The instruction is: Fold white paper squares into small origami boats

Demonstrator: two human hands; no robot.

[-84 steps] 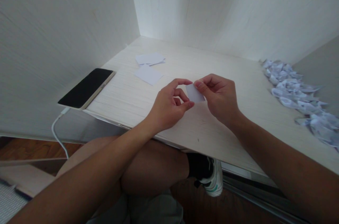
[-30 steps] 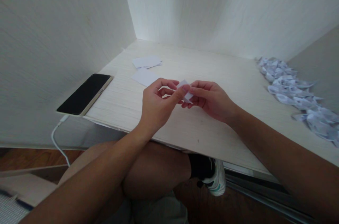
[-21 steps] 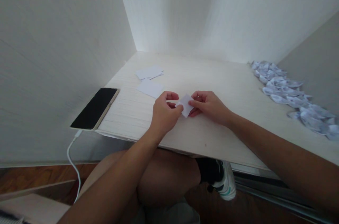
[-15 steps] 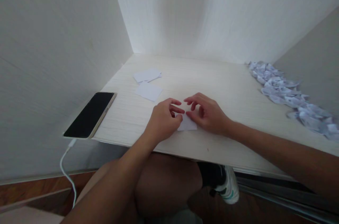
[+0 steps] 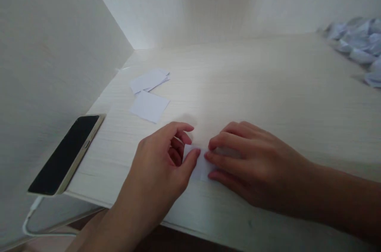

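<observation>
Paper (image 5: 203, 169), in the head view, lies on the table (image 5: 268, 85) well to the right of the phone (image 5: 64, 156), between the two hands and partly hidden by them. The left hand (image 5: 160, 164), the one nearer the phone, has its thumb on the paper while its fingers curl apart from that thumb, so it is not clenched. The right hand (image 5: 253, 164), farther right of the phone, rests parted fingertips on the paper, seeming to press rather than pinch; how firmly, I cannot tell. Uneven pressure from the two hands could, I judge, twist the paper askew or wrinkle it. A careless sweep toward the phone might scatter the loose sheets (image 5: 150, 106) beyond it to its right. A snag on the cable (image 5: 25, 224) at the phone's near end could drag the phone off the front edge, which it reaches. Room for moving is widest right of the phone and beyond the hands, as far as the back wall (image 5: 223, 6), with crumpled papers (image 5: 360, 47) bounding it at far right.
</observation>
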